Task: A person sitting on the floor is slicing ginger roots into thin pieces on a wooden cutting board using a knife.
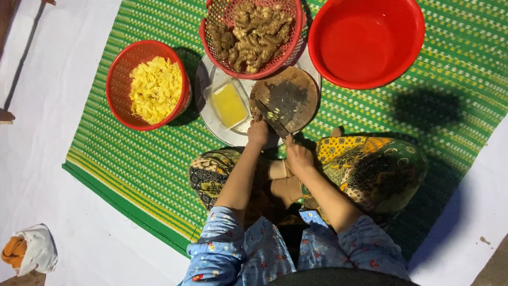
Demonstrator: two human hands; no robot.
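Two hands work at a round wooden chopping board (288,98). On it lie a few pale ginger pieces (273,114) under the left hand's (258,131) fingertips, though how tightly it presses I cannot tell. The right hand (298,155) is closed around the handle of a knife (273,121), blade on the board. One red basket (154,85) is well filled with yellow slices, while another (253,34) holds plenty of whole roots, so much seems left. Beside them sit a red bowl (366,39) and a green mat (148,159).
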